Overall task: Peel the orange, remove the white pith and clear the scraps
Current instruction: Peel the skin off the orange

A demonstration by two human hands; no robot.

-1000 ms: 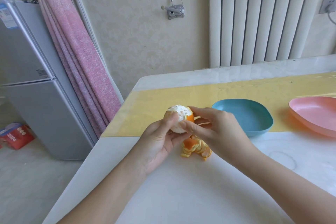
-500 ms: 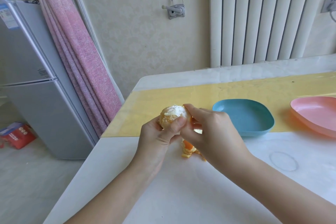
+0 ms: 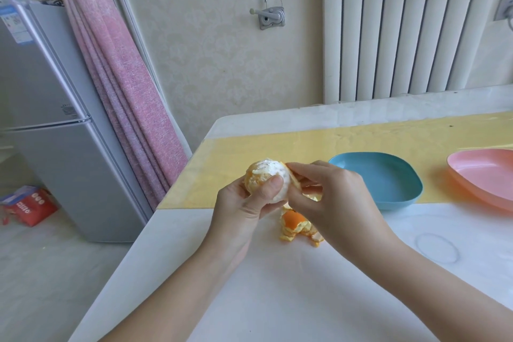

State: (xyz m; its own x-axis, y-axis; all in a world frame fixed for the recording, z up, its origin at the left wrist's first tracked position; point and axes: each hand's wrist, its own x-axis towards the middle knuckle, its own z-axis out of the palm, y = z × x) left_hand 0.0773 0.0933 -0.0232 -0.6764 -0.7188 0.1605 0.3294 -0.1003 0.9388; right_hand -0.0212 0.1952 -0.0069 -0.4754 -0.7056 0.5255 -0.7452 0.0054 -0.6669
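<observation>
left hand (image 3: 244, 211) fingers wrap orange (image 3: 265, 173), pithy top up; right hand (image 3: 333, 200) fingers pinch peel (image 3: 293, 180).

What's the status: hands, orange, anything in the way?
Left hand grips orange, mostly peeled, pith on. Right hand pinches peel strip at its right side. Scraps on table below; nothing blocking.

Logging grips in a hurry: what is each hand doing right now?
Left hand: grips the orange.
Right hand: pinches a peel strip at the orange.

Left hand (image 3: 244, 211) holding mostly peeled orange (image 3: 266, 179), right hand (image 3: 330, 200) pinching its peel, peel scraps (image 3: 298, 226) on table (image 3: 305, 300)
</observation>
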